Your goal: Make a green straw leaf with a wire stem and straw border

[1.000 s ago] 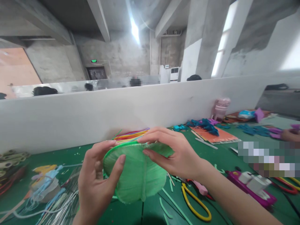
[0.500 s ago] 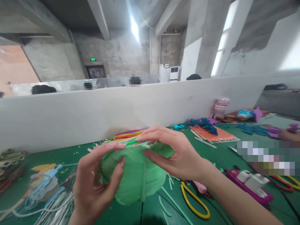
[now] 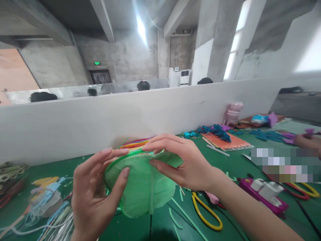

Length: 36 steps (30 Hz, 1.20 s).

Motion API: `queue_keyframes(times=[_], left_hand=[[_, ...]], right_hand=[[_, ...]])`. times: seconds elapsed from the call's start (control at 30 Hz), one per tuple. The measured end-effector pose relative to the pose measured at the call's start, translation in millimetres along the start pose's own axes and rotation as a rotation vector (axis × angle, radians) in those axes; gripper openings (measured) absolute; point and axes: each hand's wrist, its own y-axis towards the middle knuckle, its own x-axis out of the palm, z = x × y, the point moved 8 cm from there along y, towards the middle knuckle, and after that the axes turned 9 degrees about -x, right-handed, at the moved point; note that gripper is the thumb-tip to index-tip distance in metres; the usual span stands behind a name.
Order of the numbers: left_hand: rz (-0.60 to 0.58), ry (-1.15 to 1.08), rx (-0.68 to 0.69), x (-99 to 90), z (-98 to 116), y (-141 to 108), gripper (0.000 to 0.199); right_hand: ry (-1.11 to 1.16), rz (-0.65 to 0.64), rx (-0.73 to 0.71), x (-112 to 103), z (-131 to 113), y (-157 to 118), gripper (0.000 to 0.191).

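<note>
A pale green leaf-shaped piece [image 3: 139,187], with a raised rib down its middle and a brighter green edge, is held up over the table in front of me. My right hand [image 3: 183,162] pinches its upper edge near the rib, thumb on the near face and fingers over the far side. Around the left edge curls my left hand [image 3: 97,190], its thumb on the near face and its fingers along the top rim. Below the leaf lie thin green strips [image 3: 188,217] and yellow-handled scissors [image 3: 207,212].
A white partition [image 3: 100,124] stands behind the green table. On the left are a yellow glue gun [image 3: 46,181] and wire stems [image 3: 59,224]. A purple power strip [image 3: 263,197] and an orange sheet [image 3: 228,142] lie right. Another person's hand [image 3: 308,141] shows at the right edge.
My left hand has shifted slightly left and its fingers have lifted a little at the rim. The right hand keeps its pinch on the leaf. The view has turned slightly.
</note>
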Motion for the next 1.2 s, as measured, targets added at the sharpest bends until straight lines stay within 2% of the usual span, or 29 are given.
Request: queue_keyframes(times=[0.27,0.37,0.47,0.53,0.6,0.67,0.77,0.83,0.9,0.97,1.07,1.13,1.2], left_hand=[[0.024,0.023,0.007,-1.1,-1,-1,0.061],[0.061,0.020,0.022,-0.4,3,-1,0.059],[0.100,0.052,0.015,1.5,8,-1,0.057],[0.127,0.080,-0.004,1.2,10,-1,0.056],[0.143,0.106,-0.013,-0.5,10,-1,0.057],[0.133,0.129,-0.008,-2.4,9,-1,0.060],[0.093,0.128,0.014,-3.9,5,1,0.069],[0.087,0.115,0.047,-4.9,6,2,0.077],[0.107,0.105,0.081,-5.9,9,2,0.082],[0.108,0.108,0.091,-4.6,11,2,0.081],[0.075,0.099,0.102,0.0,15,0,0.080],[0.082,0.079,0.090,-0.2,14,0,0.076],[0.099,0.074,0.065,-1.3,11,0,0.072]], right_hand=[[0.006,-0.001,0.028,-1,2,-3,0.027],[-0.073,0.064,0.071,-14,6,-10,0.034],[-0.162,0.150,0.144,-35,14,-26,0.031],[-0.230,0.212,0.257,-51,23,-46,0.027],[-0.312,0.253,0.433,-65,36,-77,0.024],[-0.396,0.207,0.639,-68,51,-118,0.026],[-0.567,-0.070,0.961,-49,73,-193,0.033],[-0.685,-0.222,1.088,-30,82,-236,0.039],[-0.777,-0.382,1.173,-8,91,-267,0.044],[-0.779,-0.420,1.251,9,98,-287,0.044],[-0.729,-0.392,1.271,16,104,-293,0.034],[-0.696,-0.356,1.282,9,103,-289,0.031],[-0.652,-0.215,1.367,-11,98,-285,0.031]])
